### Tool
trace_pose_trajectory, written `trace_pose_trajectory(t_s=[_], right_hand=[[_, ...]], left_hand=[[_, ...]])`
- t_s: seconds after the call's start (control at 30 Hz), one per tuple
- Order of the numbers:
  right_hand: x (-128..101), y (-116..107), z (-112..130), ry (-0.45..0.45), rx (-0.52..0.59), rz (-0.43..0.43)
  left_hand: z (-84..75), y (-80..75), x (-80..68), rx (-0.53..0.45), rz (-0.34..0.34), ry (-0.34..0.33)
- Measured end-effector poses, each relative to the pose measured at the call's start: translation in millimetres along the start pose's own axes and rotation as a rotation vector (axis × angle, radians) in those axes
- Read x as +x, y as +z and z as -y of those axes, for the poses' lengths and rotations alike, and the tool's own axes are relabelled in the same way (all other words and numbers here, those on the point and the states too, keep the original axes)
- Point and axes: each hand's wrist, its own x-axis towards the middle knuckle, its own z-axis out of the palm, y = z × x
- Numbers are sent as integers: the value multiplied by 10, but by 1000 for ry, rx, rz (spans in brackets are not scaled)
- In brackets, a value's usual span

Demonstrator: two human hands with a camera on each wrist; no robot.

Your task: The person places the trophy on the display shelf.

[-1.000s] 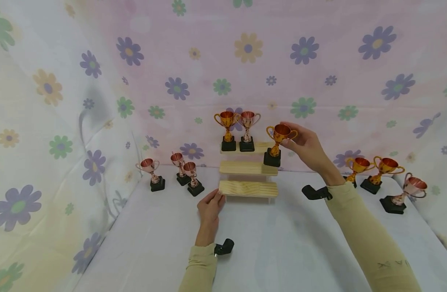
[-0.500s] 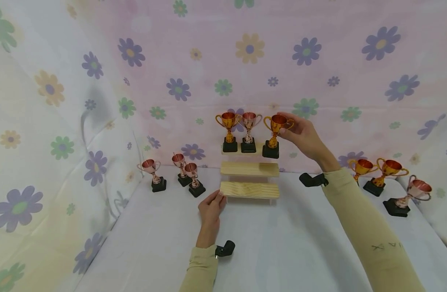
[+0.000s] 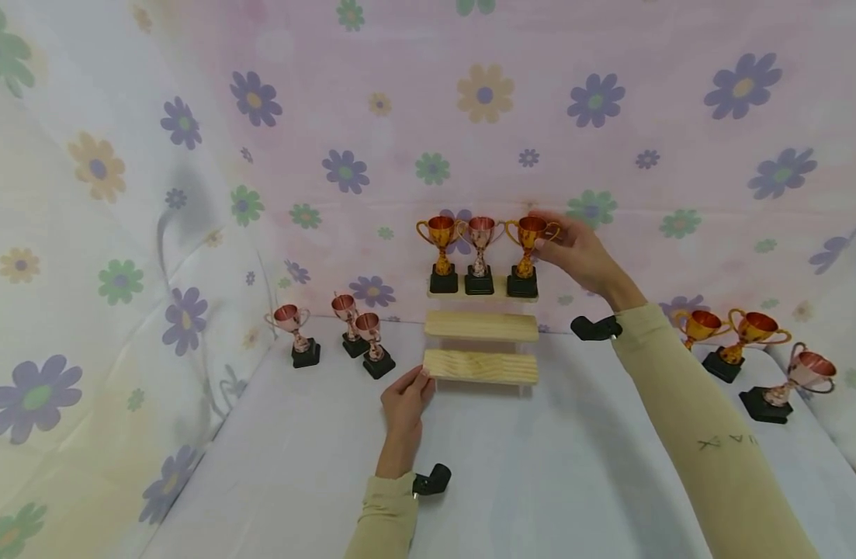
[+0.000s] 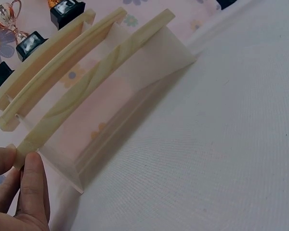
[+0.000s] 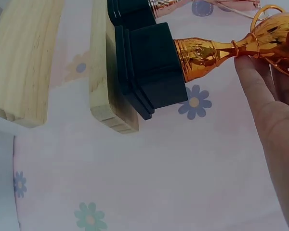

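Observation:
A three-step wooden stand sits mid-table against the floral backdrop. On its top step are a gold trophy, a rose trophy and a second gold trophy in a row. My right hand holds that second gold trophy by its cup; its black base sits at the right end of the top step. My left hand pinches the left end of the lowest step, thumb and finger against the wood.
Three rose trophies stand left of the stand. Two gold trophies and a tilted rose one stand at the right. Floral cloth walls close in the left, back and right sides. White cloth covers the table.
My right hand carried the gold trophy up and left from beside the middle step onto the top step, next to the other two. My left hand stayed on the lowest step.

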Motion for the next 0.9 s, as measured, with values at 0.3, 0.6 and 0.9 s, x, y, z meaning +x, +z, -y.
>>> trace_pose_trajectory(t_s=[0.3, 0.6, 0.9], right_hand=[[59, 3, -70, 26, 6, 29], [66, 14, -111, 32, 26, 37], [61, 37, -128, 36, 115, 28]], left_hand=[[0, -7, -8, 15, 5, -2], [17, -23, -4, 9, 15, -6], [5, -36, -5, 10, 19, -5]])
